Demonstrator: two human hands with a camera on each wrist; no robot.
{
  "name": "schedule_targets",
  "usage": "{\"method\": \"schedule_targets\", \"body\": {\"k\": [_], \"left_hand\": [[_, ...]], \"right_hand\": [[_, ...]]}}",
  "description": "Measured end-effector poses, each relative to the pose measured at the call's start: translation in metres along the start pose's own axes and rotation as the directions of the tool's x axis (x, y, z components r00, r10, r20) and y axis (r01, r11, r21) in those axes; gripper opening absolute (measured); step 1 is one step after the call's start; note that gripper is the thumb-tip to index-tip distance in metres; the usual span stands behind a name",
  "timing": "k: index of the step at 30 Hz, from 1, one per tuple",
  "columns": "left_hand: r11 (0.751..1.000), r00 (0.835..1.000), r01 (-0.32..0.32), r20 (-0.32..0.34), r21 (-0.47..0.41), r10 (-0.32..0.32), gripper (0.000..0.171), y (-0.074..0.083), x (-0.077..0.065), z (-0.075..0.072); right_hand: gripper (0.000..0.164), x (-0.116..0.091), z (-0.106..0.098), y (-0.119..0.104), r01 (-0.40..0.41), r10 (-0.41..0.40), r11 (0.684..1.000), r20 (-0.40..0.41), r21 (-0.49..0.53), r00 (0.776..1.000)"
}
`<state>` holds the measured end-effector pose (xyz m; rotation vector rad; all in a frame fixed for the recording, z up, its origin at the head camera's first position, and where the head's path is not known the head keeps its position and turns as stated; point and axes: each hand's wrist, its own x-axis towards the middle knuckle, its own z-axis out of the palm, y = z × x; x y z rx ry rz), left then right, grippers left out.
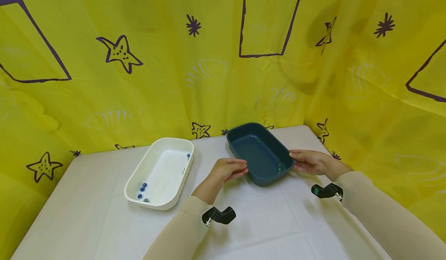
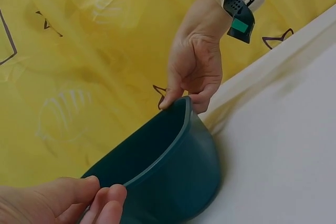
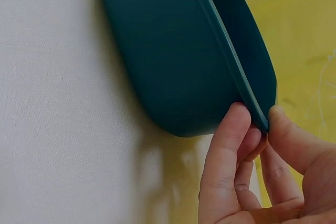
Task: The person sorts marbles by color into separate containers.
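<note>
A dark teal plastic basin (image 1: 252,155) is at the back right of the table, a few small green marbles (image 1: 279,168) lying inside it. My left hand (image 1: 225,171) pinches the basin's rim on the near left side. On the right side, my right hand (image 1: 309,162) grips the rim, thumb over the edge and fingers against the outer wall, as the right wrist view shows. To the left stands a white basin (image 1: 163,175) holding several blue marbles (image 1: 142,190). In the wrist views the teal basin's floor is hidden.
A white cloth covers the table (image 1: 265,221). Behind and at both sides hangs a yellow curtain (image 1: 156,93) with drawn stars and fish, close to the table's back edge. A black camera mount sits on each wrist.
</note>
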<state>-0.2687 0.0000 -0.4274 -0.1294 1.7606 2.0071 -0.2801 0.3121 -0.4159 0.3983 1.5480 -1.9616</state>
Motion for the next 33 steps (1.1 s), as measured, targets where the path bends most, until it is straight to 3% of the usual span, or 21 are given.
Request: {"method": "schedule_targets", "body": {"k": [17, 25, 27, 29, 33], "left_hand": [[1.000, 1.000, -0.002, 0.016, 0.028, 0.002, 0.027, 0.001, -0.003, -0.007], [0.982, 0.999, -0.016, -0.025, 0.187, 0.021, 0.026, 0.017, -0.010, -0.018], [0.971, 0.999, -0.030, -0.033, 0.239, 0.039, 0.027, 0.024, -0.014, -0.023], [0.957, 0.996, -0.059, -0.043, 0.284, 0.074, 0.027, 0.030, -0.016, -0.027], [0.916, 0.986, -0.112, -0.069, 0.386, 0.149, 0.025, 0.045, -0.020, -0.036]], "right_hand": [[0.015, 0.003, -0.003, 0.000, 0.017, -0.014, 0.998, 0.044, -0.064, 0.999], [0.024, -0.001, -0.003, -0.004, 0.042, -0.038, 0.990, 0.033, -0.137, 0.999], [0.021, -0.002, -0.002, -0.008, 0.084, -0.085, 0.972, 0.003, -0.219, 0.996], [0.031, -0.004, 0.001, -0.013, 0.131, -0.153, 0.933, -0.040, -0.336, 0.987], [0.057, -0.004, 0.016, -0.025, 0.209, -0.341, 0.798, -0.137, -0.565, 0.930]]}}
